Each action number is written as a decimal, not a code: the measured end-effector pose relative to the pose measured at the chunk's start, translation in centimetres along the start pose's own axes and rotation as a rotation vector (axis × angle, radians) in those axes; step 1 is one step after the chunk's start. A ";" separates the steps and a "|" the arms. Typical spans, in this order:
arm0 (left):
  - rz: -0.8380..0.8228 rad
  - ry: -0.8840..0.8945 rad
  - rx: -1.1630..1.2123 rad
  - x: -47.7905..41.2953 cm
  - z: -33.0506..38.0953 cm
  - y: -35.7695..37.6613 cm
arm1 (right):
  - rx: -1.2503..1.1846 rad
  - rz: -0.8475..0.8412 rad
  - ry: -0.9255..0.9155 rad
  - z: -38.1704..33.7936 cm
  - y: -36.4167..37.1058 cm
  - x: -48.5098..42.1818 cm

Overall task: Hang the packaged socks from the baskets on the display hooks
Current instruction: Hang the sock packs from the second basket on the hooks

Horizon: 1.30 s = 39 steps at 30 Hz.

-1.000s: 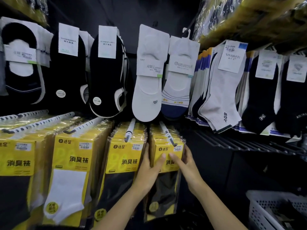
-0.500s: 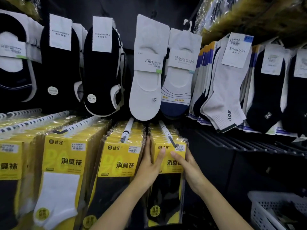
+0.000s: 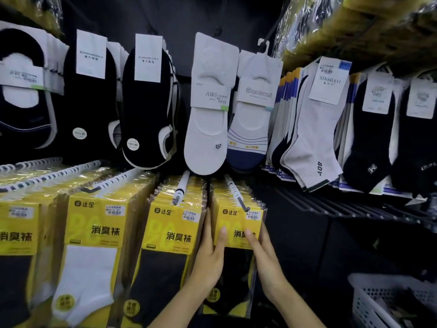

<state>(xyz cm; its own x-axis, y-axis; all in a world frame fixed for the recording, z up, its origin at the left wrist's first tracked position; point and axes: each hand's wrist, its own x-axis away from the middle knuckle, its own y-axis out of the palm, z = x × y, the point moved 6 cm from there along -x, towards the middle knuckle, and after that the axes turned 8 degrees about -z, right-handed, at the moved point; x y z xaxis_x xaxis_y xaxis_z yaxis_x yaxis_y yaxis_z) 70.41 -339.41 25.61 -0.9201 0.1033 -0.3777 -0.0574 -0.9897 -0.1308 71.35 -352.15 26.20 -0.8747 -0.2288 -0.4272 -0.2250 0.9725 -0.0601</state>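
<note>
While pressed flat against the front yellow sock pack (image 3: 238,233) at about 6 o'clock in the view, fingers of both hands neither wide nor curled shut: left hand (image 3: 209,259) along the pack's left edge with a fingertip on the yellow card, right hand (image 3: 264,254) along its right edge, thumb laid on the printed face. Pinched lightly from both sides rather than gripped, probably to square it against the packs behind. Already threaded on the display hook (image 3: 236,194), whose dark tip pokes out just above the price sticker at 12 o'clock from the hands. Judged as the seating and straightening step, with the pack hung and only tidying left

Same yellow packs on neighbouring hooks toward 9 o'clock, one with a white sock (image 3: 87,278) showing through the film, all faces forward so the labels read. Loose carded socks in the row above at 12 o'clock, among them a white liner sock (image 3: 208,129). White perforated basket (image 3: 383,301) at 4 o'clock, well apart from the hands, contents dark and too dim to make out; likely the source for the next pack

Risk, as a guess: slippery film letting the pack swing askew on release
</note>
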 end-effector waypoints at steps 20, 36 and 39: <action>0.378 0.252 -0.186 9.5 8.1 -6.9 | 0.172 0.158 0.008 -5.7 2.5 5.0; 0.171 -0.008 -0.094 4.3 3.9 -11.7 | 0.007 -0.013 0.230 -3.7 12.3 -1.3; 0.181 0.017 -0.062 4.5 3.3 -11.7 | -0.034 -0.005 0.220 -2.8 12.1 -1.7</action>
<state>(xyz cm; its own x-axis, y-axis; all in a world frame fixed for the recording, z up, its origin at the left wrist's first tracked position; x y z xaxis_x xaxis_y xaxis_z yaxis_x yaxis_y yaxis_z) 65.63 -327.66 28.51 -0.9064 -0.0737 -0.4159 0.1331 -0.9843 -0.1157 68.91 -340.15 28.77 -0.9453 -0.2410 -0.2200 -0.2405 0.9702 -0.0291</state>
